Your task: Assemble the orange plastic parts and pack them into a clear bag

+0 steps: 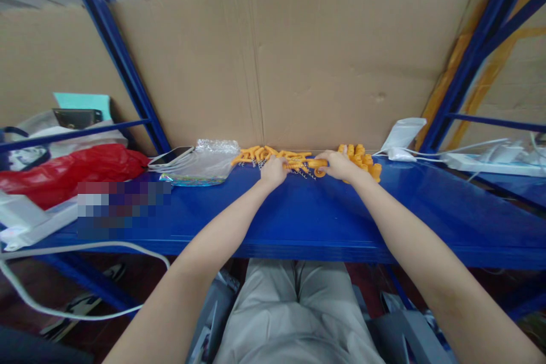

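Note:
A row of orange corkscrews (253, 154) with metal spirals lies along the back of the blue tabletop, against the cardboard. My left hand (273, 172) is closed at the row, its fingers on the left end of an orange corkscrew (305, 164). The fingers of my right hand (339, 166) are pinched at that piece's other end. Below them an orange ring-shaped part (319, 173) shows beside several bare spirals. Just right of my right hand stands a cluster of orange rounded pieces (360, 156); their exact kind is too small to make out.
Left of the row lie a clear plastic bag (209, 162) and a phone (177, 155) with a white cable. A red bag (81, 170) is farther left. A white packet (403, 136) and a power strip (490, 164) with cables are at right. Blue posts (123, 62) frame the cardboard (319, 62).

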